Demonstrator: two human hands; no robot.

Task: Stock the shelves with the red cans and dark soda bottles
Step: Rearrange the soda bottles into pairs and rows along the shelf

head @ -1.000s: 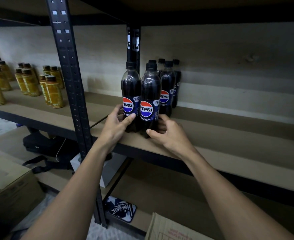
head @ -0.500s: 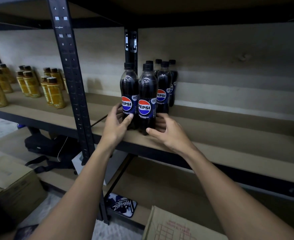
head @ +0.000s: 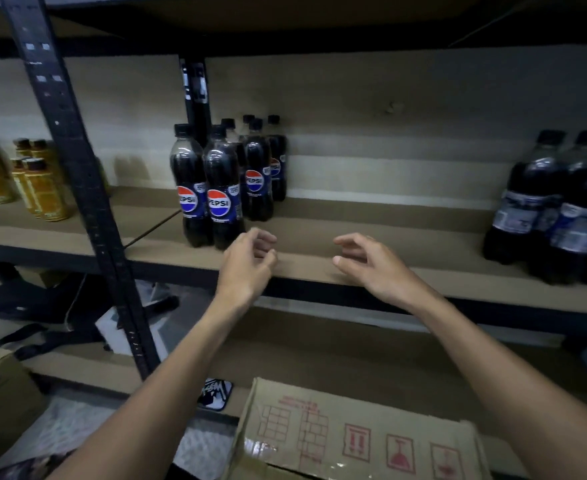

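Several small dark soda bottles [head: 223,195] are standing in a tight cluster on the middle shelf [head: 382,223]. They are sitting toward its left end, just right of the black front post [head: 77,174] and in front of the rear post [head: 196,95]. To their right a wide stretch of bare board is lying open, running as far as a group of larger dark bottles [head: 558,209] crowding the right edge of view. The shelf's front lip is passing beneath both hands, and the board overhead is sitting well clear of the bottle caps. Beyond the front post, yellow bottles [head: 39,192] are occupying the neighbouring bay. Below, a printed cardboard box [head: 354,434] is sitting under the forearms, and a black bag [head: 39,303] is lying at lower left.

Every small bottle is standing upright, long axis vertical, cap up. The front two are standing side by side, turning their round red, white and blue labels toward the camera.

Both arms are reaching forward from the bottom of the view. The left hand [head: 247,268] is hovering over the front lip, close beside the nearest bottle's base, fingers loosely curled around nothing. The right hand [head: 375,268] is hovering further right over bare board, palm facing left, fingers relaxed and half spread, gripping nothing.
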